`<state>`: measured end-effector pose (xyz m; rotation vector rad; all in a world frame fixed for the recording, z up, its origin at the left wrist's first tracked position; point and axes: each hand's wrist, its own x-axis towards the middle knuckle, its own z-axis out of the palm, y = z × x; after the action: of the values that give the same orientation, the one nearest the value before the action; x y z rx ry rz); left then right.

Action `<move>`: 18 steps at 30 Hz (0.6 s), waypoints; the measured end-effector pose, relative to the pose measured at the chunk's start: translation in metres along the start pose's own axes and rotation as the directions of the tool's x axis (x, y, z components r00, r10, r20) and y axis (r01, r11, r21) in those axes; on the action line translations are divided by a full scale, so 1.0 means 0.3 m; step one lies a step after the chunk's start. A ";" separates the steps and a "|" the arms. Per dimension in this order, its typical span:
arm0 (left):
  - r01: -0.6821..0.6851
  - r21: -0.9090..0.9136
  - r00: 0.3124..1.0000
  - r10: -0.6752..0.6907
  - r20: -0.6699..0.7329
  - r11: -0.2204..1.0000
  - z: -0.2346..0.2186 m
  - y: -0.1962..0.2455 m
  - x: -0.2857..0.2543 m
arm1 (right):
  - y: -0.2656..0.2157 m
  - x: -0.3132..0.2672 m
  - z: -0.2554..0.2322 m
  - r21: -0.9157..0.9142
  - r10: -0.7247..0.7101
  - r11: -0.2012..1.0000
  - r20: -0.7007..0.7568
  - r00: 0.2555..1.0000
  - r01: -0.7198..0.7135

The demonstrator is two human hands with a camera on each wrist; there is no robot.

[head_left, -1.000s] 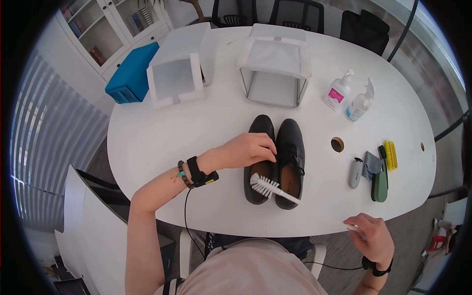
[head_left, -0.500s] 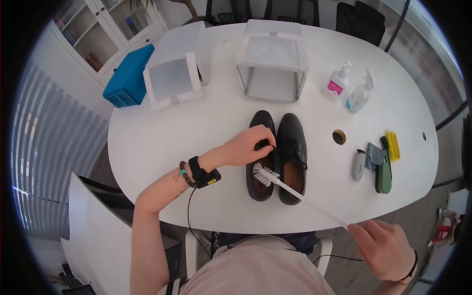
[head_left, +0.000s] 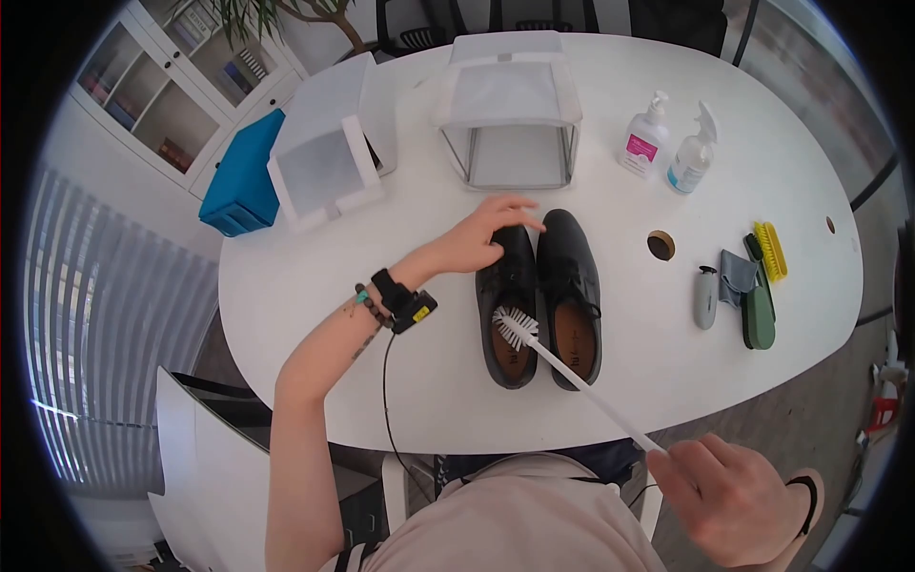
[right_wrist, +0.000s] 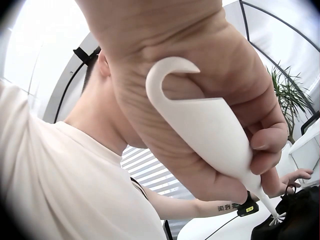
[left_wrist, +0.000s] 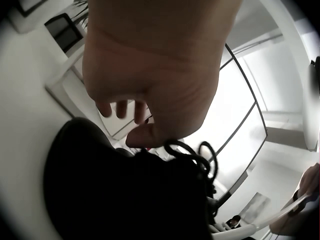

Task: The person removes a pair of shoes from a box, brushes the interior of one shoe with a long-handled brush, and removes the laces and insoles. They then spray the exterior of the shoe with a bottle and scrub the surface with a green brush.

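Observation:
Two black lace-up shoes stand side by side in front of me, the left shoe (head_left: 515, 276) and the right shoe (head_left: 569, 253). My left hand (head_left: 479, 236) is over the left shoe's front, fingers loosely extended past its toe, thumb by the laces (left_wrist: 192, 152). A white long-handled brush (head_left: 596, 399) slants from my right hand (head_left: 722, 500) across the right shoe's heel. Its bristles (head_left: 516, 327) are at the left shoe's opening, over the brown insole. Fingers of my right hand curl round the thick, hooked handle end (right_wrist: 207, 130).
Behind the shoes stand two clear-fronted white boxes (head_left: 508, 91) and a blue case (head_left: 243, 181). Two pump bottles (head_left: 647, 136) are at the back right. Nearer right lie a grey bottle (head_left: 705, 298), a grey cloth (head_left: 737, 275), a green-handled brush (head_left: 759, 315) and a yellow brush (head_left: 771, 252).
My left hand has moved forward from the left shoe's laces toward its toe, fingers spreading. The brush's bristles have gone lower to the left shoe's opening, and the right hand has shifted slightly nearer me.

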<state>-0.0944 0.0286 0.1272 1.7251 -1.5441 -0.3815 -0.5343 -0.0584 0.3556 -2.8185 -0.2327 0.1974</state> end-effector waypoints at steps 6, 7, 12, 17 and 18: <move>-0.301 0.432 0.798 -0.024 0.603 0.850 -0.028 -0.027 0.005 | -0.011 -0.024 0.037 0.026 0.151 0.988 -0.074 0.986 -0.149; -0.287 0.468 0.803 -0.057 0.593 0.836 -0.034 0.025 0.001 | -0.017 -0.022 0.038 0.020 0.151 0.989 -0.075 0.986 -0.149; -0.369 0.534 0.847 0.039 0.530 0.761 -0.031 0.039 -0.045 | -0.037 -0.026 0.030 -0.025 0.288 0.957 -0.019 0.958 -0.288; -0.227 0.635 0.868 -0.142 0.476 0.739 -0.109 0.084 -0.232 | 0.014 -0.022 0.021 0.002 0.211 0.977 0.018 0.977 -0.211; -0.211 0.638 0.871 -0.153 0.466 0.740 -0.118 0.099 -0.289 | 0.029 -0.014 0.036 0.011 0.195 0.981 -0.005 0.981 -0.195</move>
<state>-0.1105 0.1233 0.1484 2.2693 -2.2929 -0.2640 -0.5388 -0.0643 0.3433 -2.8292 0.0472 0.2321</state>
